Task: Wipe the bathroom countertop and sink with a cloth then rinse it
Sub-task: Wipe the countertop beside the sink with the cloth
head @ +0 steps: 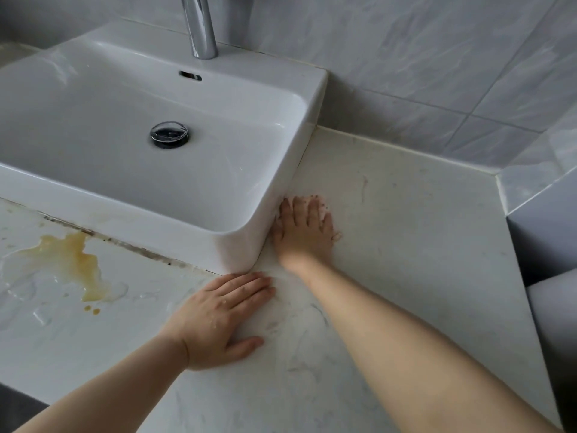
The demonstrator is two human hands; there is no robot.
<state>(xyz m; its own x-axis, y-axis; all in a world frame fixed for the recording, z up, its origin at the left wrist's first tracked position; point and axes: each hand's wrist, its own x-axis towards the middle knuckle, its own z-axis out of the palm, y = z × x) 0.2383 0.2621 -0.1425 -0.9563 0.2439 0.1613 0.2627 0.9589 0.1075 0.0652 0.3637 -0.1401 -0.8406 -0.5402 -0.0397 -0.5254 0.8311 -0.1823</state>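
A white rectangular sink point(290, 98) stands on a pale marble-look countertop point(421, 232). My right hand point(304, 229) lies flat on the counter against the sink's right front corner, fingers straight, with dark specks on the fingertips. My left hand point(218, 317) presses flat on the counter just in front of that corner, fingers spread toward the right. Between the two hands the surface looks pale and faintly wrinkled; I cannot tell whether a thin white cloth lies there. A yellow-brown spill point(71, 264) with clear water around it sits on the counter at the left.
A chrome faucet point(199, 26) rises behind the basin, and the drain plug point(169, 134) sits in its middle. Dark grime point(131, 245) lines the seam along the sink's front base. Grey tiled walls point(437, 57) close the back and right; the counter's front edge runs bottom left.
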